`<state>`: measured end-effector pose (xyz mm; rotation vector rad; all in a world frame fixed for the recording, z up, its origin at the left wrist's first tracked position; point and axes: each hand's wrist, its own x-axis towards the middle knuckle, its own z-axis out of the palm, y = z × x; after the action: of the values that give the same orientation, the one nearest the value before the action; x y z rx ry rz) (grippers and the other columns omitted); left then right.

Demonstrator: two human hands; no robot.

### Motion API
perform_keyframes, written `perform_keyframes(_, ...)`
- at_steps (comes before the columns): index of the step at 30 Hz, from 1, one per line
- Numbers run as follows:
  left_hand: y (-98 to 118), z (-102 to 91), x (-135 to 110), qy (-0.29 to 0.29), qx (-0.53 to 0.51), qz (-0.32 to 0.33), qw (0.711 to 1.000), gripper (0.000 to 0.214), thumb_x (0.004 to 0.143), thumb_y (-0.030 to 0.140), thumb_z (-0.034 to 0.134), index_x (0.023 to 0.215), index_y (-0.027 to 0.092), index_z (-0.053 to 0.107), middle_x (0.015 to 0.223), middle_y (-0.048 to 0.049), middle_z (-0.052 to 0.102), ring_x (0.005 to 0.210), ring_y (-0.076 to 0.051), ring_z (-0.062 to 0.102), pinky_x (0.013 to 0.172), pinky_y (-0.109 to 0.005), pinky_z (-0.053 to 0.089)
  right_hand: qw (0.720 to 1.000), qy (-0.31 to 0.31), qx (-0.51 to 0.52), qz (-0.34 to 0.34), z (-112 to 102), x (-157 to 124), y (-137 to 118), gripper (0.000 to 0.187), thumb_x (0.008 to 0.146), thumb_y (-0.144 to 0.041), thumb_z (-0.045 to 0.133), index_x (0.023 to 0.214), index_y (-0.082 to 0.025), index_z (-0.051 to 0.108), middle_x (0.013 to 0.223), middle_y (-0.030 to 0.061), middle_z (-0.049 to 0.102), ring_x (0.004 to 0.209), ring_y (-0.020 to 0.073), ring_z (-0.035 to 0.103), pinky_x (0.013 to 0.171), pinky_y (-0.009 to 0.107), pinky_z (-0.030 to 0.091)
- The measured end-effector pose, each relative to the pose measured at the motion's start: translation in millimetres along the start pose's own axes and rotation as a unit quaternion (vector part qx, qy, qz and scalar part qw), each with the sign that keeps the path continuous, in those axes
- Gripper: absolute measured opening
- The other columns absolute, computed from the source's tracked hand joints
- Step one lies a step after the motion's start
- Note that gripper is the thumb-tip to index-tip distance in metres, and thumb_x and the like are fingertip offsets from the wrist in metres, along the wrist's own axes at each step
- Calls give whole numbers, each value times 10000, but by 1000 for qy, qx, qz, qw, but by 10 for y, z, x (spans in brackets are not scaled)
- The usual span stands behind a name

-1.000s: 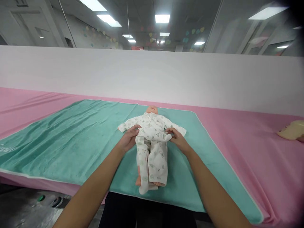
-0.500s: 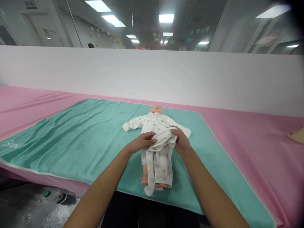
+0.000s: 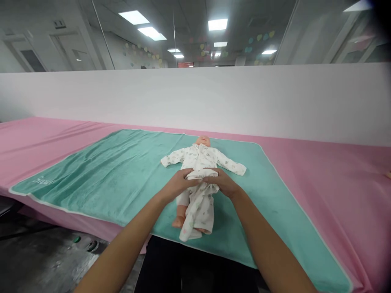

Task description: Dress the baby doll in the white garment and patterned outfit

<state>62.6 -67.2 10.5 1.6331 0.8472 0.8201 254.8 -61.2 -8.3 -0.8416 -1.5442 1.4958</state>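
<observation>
A baby doll [image 3: 204, 141] lies on its back, head away from me, in a white patterned long-sleeved top [image 3: 200, 156]. Over its legs hang white patterned baby pants [image 3: 204, 211]. My left hand [image 3: 179, 184] is closed on the left side of the bunched waistband, thumb on top. On the other side, my right hand [image 3: 225, 183] pinches the same band, and both thumbs nearly meet in the middle. One bare foot [image 3: 179, 221] of the doll shows at the left, beside the hanging pant leg. The other leg is mostly hidden behind the cloth.
Beneath the doll a green towel [image 3: 100, 175] is spread over a pink cover [image 3: 345, 187]. A white low wall [image 3: 171, 97] with glass above stands behind. On the floor at lower left lies a bottle-like item with a green cap [image 3: 77, 239].
My hands have come closer together, gathering the waistband of the pants between them. The right hand moved left and slightly down. The doll's left-side foot is more uncovered, and the view has shifted slightly.
</observation>
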Motion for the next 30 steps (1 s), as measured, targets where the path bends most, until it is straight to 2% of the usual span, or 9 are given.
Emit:
perform_keyframes(2,56,-84,-53,-79,-13,-40,996,162,683,223,603,826,148,586,823,-23,587,761,-156,525,661,-236,391,999,24,33,0,40,13,17,316,692,-418,628,879,-164,647,780,41,617,697,175,560,607,272,430)
perform_keyframes(4,24,-126,-60,-93,-58,-61,992,181,664,209,620,828,137,591,820,-38,597,761,-165,540,682,-252,404,999,38,16,4,99,40,27,341,711,-483,589,824,-166,645,747,37,614,672,173,554,587,268,424)
perform_keyframes(8,-178,-62,25,41,-226,-25,973,147,632,168,610,744,140,520,620,17,518,558,-98,478,568,-222,392,995,1,-96,-10,195,78,2,365,674,-499,628,860,-186,646,835,32,637,758,199,571,643,284,435)
perform_keyframes(11,-225,-28,52,100,-234,-21,967,148,646,183,608,688,148,471,567,45,458,479,-66,397,472,-192,326,981,-81,-178,13,194,71,-21,385,608,-442,708,897,-196,650,892,38,644,817,227,581,661,296,446)
perform_keyframes(16,-40,-146,-77,-73,-39,-67,994,200,693,289,645,821,141,606,822,-37,610,733,-154,549,609,-218,393,997,-5,-77,-1,144,62,44,448,737,-505,580,1045,-181,603,1021,64,622,941,234,573,772,338,467)
perform_keyframes(18,-37,-159,-98,-108,-41,-75,990,252,692,318,657,857,128,632,866,-69,628,777,-188,569,657,-241,412,999,1,-44,-6,149,69,67,476,751,-522,555,1065,-167,594,1019,73,620,949,236,573,793,354,468)
perform_keyframes(23,-259,-83,-17,67,-259,-11,963,354,794,417,541,973,117,600,861,-104,635,716,-186,585,642,-279,442,977,-138,-160,43,210,82,23,479,612,-443,712,1021,-209,631,984,60,633,909,248,585,778,373,473)
perform_keyframes(25,-283,-102,-25,78,-252,-25,964,393,801,444,522,1007,117,598,887,-114,637,740,-199,592,644,-287,448,976,-139,-156,57,227,85,17,464,607,-432,718,1004,-207,637,977,68,634,903,250,587,775,381,476)
perform_keyframes(30,-146,-215,-184,-105,-57,-85,989,329,669,327,692,915,113,651,886,-97,650,801,-227,598,687,-278,449,999,-47,6,20,233,76,69,473,712,-473,623,1062,-156,601,1005,102,619,929,233,582,768,353,478)
